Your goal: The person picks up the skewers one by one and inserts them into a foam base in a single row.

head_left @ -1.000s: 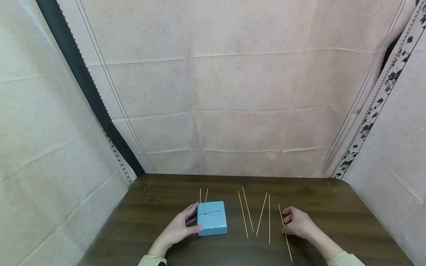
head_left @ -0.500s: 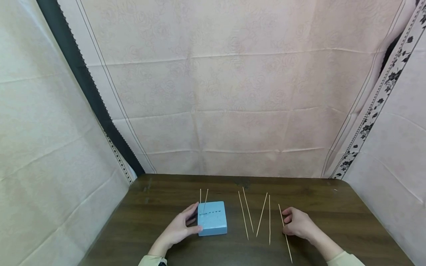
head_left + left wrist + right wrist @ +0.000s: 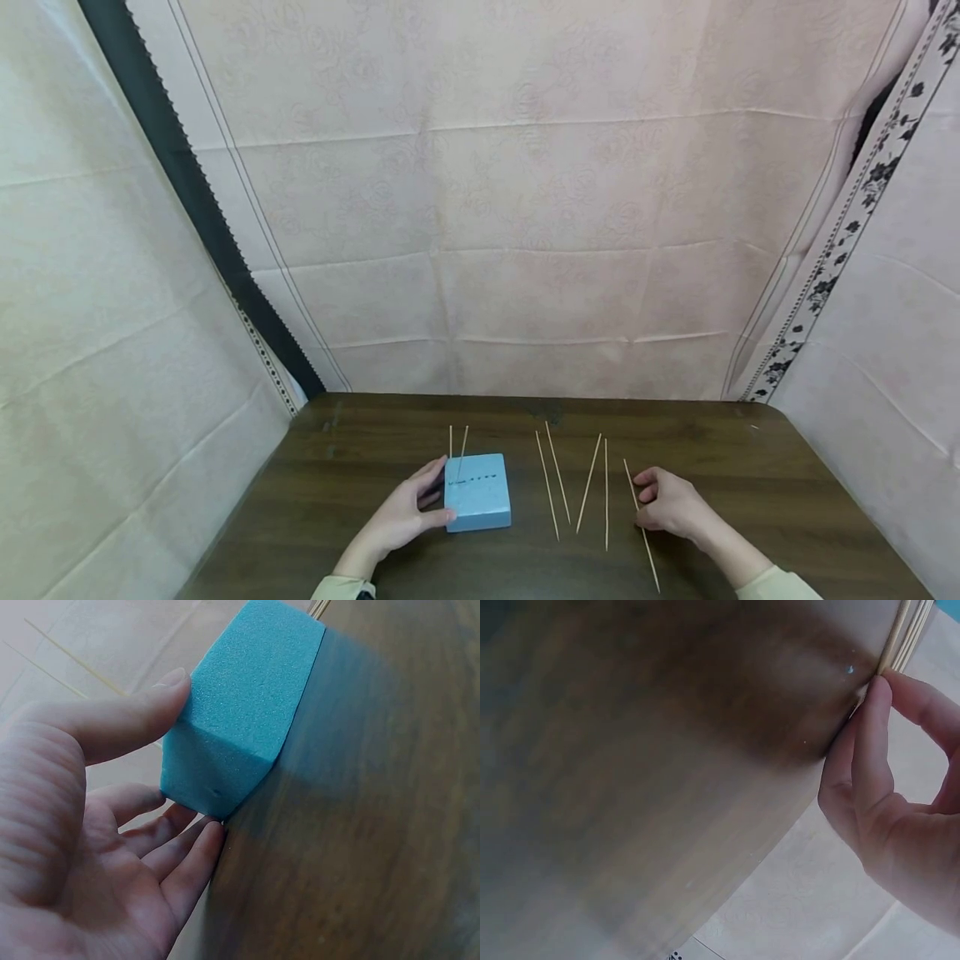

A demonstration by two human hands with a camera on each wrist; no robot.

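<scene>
My left hand [image 3: 397, 517] grips the left side of a light blue foam block [image 3: 477, 500], which sits on the table with dark writing on top. In the left wrist view the thumb presses one face of the block [image 3: 240, 690] and the fingers reach the opposite side. Two thin wooden skewers [image 3: 464, 440] stick up from the block's far left part. Over on the right, my right hand [image 3: 672, 505] pinches a wooden skewer [image 3: 650, 562] between thumb and fingertips, close over the table. In the right wrist view this skewer [image 3: 895, 634] runs upward from the fingertips.
Several more skewers [image 3: 607, 496] lie apart on the brown wooden table [image 3: 390, 417], between block and right hand. Pale cloth [image 3: 540, 250] hangs behind the table's far edge, and more cloth [image 3: 877, 358] closes in both sides.
Both hands stay in place, the left on the block and the right on the skewer. The far end of the pinched skewer has shifted very slightly left.
</scene>
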